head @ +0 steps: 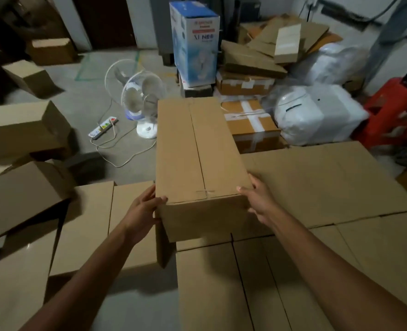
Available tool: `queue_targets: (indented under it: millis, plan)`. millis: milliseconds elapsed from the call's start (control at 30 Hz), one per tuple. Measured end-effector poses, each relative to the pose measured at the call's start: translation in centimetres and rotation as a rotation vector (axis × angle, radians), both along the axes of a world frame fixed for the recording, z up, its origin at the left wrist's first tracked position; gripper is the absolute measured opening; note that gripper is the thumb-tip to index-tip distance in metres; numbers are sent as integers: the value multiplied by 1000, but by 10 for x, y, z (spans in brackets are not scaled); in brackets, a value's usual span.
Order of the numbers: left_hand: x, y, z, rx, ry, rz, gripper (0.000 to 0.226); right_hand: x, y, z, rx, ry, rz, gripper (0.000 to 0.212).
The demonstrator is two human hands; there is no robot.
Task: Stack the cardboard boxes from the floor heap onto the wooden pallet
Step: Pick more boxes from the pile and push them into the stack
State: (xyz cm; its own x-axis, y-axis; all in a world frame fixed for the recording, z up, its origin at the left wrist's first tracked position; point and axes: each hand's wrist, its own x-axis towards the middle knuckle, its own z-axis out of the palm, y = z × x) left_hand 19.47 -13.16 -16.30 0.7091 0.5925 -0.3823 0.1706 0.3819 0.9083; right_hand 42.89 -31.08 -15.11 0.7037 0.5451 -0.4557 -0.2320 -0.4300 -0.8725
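Note:
A long brown cardboard box [197,158] lies in the middle of the view, its near end between my hands. My left hand [143,211] holds its near left corner, thumb on the top edge. My right hand [257,199] presses against its near right side with the thumb on the top. The box sits above a layer of stacked cardboard boxes [317,187] that spreads right and toward me. The wooden pallet is hidden under them. More loose boxes [23,130] lie in a heap at the left.
A white table fan [142,103] and a power strip [103,127] with a cord lie on the concrete floor beyond the box. A blue fan carton [195,41], flattened cardboard, white plastic bags [317,115] and a red crate [398,111] crowd the back right.

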Motion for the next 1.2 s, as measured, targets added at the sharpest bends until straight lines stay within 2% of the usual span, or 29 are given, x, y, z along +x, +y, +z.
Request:
queue_targets:
  millis: [233,433,533,700,900,1200]
  plan:
    - [29,25,-116,-40,-5,-2,49,34,28,-136,-26,36,8,69]
    - [28,20,-181,-123,19,70,67,34,22,-194,-44,41,1,72]
    - [30,8,-194,-180,23,138,74,33,15,-209,-57,23,3,73]
    - [39,0,-191,-168,14,134,56,36,8,-214,-79,28,2,73]
    - [25,-4,-190,-167,43,104,69,28,-5,-209,-84,54,33,75]
    - [22,3,-189,-128,60,114,69,27,0,-206,-53,43,77,75]
